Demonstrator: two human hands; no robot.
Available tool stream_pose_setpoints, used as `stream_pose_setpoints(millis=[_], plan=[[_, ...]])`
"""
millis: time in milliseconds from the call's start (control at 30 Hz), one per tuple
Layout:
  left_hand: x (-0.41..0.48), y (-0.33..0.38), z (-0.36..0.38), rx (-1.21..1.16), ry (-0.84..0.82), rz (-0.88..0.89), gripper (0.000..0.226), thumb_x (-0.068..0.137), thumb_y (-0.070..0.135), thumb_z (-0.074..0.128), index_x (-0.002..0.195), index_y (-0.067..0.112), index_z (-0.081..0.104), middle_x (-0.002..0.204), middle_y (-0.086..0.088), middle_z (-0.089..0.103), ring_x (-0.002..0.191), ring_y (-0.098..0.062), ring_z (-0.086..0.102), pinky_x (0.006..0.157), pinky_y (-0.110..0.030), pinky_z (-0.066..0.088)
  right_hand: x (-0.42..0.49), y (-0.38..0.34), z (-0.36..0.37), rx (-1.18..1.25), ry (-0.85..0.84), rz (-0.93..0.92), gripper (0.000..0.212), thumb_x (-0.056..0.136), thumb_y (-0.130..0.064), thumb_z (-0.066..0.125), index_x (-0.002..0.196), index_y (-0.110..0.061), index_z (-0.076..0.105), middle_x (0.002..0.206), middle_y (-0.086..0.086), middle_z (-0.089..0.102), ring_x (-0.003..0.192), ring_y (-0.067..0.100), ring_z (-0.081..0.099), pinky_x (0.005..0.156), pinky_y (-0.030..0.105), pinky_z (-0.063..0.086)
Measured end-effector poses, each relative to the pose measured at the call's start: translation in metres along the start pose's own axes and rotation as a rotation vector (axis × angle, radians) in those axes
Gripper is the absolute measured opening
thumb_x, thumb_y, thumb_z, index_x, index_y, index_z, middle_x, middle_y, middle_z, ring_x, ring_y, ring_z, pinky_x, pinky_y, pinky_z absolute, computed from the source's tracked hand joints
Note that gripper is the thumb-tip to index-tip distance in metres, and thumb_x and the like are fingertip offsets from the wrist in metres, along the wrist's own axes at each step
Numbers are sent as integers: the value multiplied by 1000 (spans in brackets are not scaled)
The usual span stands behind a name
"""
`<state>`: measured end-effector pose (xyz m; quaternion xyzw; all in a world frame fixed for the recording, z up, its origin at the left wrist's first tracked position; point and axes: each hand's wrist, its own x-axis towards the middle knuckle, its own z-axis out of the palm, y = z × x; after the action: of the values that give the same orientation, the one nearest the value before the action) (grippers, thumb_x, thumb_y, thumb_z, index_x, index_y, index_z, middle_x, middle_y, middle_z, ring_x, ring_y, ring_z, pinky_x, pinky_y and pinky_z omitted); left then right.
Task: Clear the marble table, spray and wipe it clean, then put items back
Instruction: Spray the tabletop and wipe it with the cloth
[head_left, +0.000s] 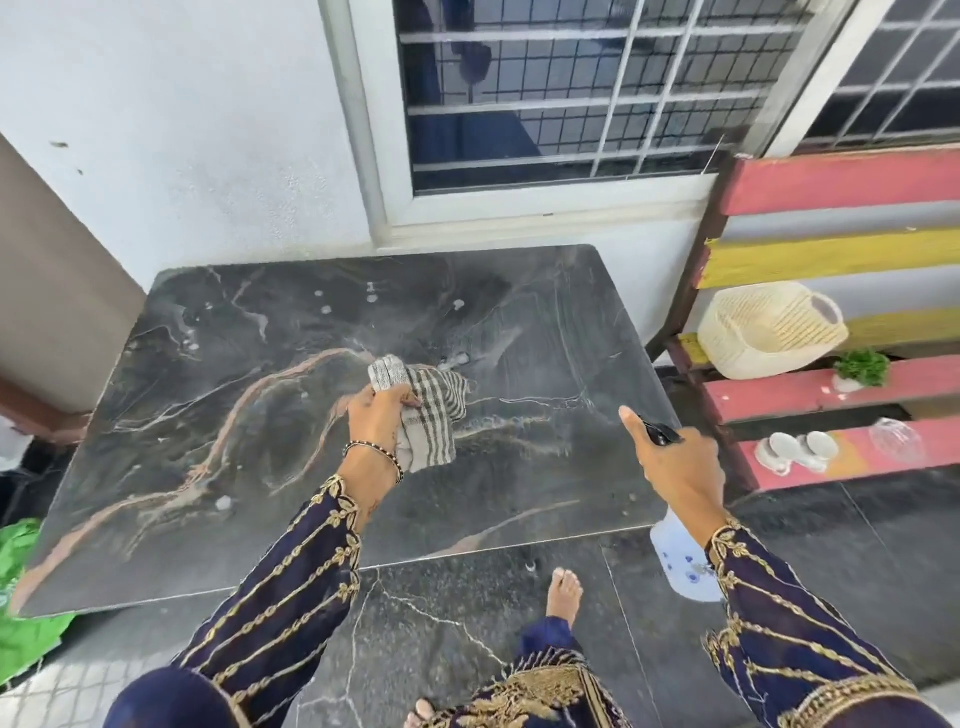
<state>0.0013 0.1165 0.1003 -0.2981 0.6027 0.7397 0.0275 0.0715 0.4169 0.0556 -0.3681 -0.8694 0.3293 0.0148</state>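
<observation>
The dark marble table (249, 415) stands against the wall, bare of items, with white foam spots and wet streaks on its top. My left hand (376, 421) grips a grey checked cloth (431, 410) bunched over the table's middle. My right hand (675, 462) holds a spray bottle (680, 561) over the table's right front corner, with its black nozzle pointed at the tabletop and its pale blue-dotted body hanging below my wrist.
A slatted rack in pink and yellow (841, 182) stands to the right, holding a cream basket (769, 327), a small green plant (860, 369), white cups (800, 449) and a clear glass (896, 441). Something green (21, 597) lies by the table's left front corner. My bare foot (563, 592) is on the dark floor.
</observation>
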Motion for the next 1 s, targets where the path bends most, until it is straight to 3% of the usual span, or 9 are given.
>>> stream_pose_setpoints(millis=[100, 200, 300, 433, 533, 633, 767, 867, 1000], plan=[[9, 3, 38, 82, 14, 11, 25, 78, -4, 55, 59, 12, 50, 50, 3, 53, 48, -12, 51, 39, -14, 39, 45, -11, -7, 73, -30, -13, 92, 65, -97, 49, 79, -8, 69, 56, -1, 72, 42, 25, 68, 66, 43, 63], [24, 3, 74, 96, 14, -5, 25, 75, -4, 56, 57, 12, 51, 61, -3, 54, 58, -16, 53, 51, -23, 43, 91, -30, -7, 72, -94, -63, 93, 65, -98, 48, 79, -9, 70, 57, -4, 73, 35, 20, 65, 62, 39, 61], [44, 4, 109, 109, 25, -20, 24, 76, -2, 57, 58, 12, 53, 65, -2, 58, 61, -14, 57, 55, -24, 45, 137, -54, 4, 67, -128, -100, 96, 61, -100, 48, 80, -8, 69, 62, 1, 74, 48, 24, 70, 56, 36, 60], [67, 7, 154, 57, 75, -53, 23, 80, -3, 55, 62, 10, 53, 65, -8, 57, 57, -19, 58, 51, -25, 48, 192, -87, 22, -40, -160, -183, 90, 65, -99, 45, 78, -12, 66, 77, 7, 74, 74, 30, 74, 79, 44, 61], [80, 10, 174, 26, 138, -42, 20, 81, -5, 54, 66, 9, 53, 65, -8, 58, 43, -10, 61, 38, -16, 46, 226, -109, 33, 30, -217, -167, 80, 67, -95, 52, 70, -16, 62, 54, -1, 71, 43, 18, 69, 57, 39, 63], [93, 10, 187, -1, 155, -55, 15, 81, -4, 54, 72, 8, 56, 77, -15, 60, 60, -22, 62, 50, -26, 54, 260, -131, 45, -43, -254, -245, 87, 70, -97, 42, 74, -13, 64, 55, -1, 71, 33, 15, 63, 60, 36, 61], [112, 8, 197, -15, 196, -53, 13, 80, -1, 56, 72, 8, 60, 84, -19, 62, 78, -32, 61, 74, -45, 56, 301, -159, 59, -62, -224, -273, 91, 71, -98, 36, 83, -11, 62, 78, 4, 68, 58, 24, 68, 70, 35, 58], [122, 7, 206, -58, 198, -74, 13, 77, -5, 54, 73, 7, 59, 78, -19, 62, 69, -31, 64, 66, -46, 59, 325, -172, 65, -116, -181, -297, 84, 75, -95, 34, 90, -15, 52, 83, 1, 46, 77, 28, 52, 75, 38, 45], [133, 6, 224, -97, 176, -112, 16, 72, -9, 53, 70, 6, 56, 78, -20, 61, 73, -34, 63, 73, -60, 56, 352, -172, 70, -7, -199, -241, 93, 76, -96, 32, 87, -10, 67, 81, 5, 71, 76, 29, 67, 77, 37, 55]])
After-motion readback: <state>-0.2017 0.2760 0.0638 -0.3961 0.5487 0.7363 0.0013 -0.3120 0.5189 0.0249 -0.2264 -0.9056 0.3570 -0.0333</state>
